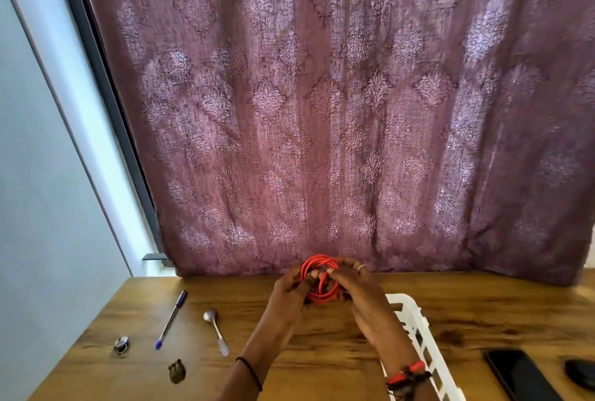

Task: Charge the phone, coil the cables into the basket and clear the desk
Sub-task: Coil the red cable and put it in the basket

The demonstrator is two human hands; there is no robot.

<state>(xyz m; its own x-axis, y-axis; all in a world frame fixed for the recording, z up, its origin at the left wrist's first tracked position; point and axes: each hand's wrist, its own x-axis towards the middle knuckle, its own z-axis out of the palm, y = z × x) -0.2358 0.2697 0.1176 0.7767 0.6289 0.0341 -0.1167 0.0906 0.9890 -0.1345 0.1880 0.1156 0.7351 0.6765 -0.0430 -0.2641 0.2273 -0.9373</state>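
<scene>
- the red cable is being held as a tight coil just above the desk, near its far edge and just left of the basket.
- it is being gripped from both sides: the loops are being clasped by the curled fingers of the left hand and the right hand.
- the loose end should be getting tucked under a loop, so nothing is being sprung open on the way to the basket.
- the phone, pen and spoon are being left lying on the desk.
</scene>
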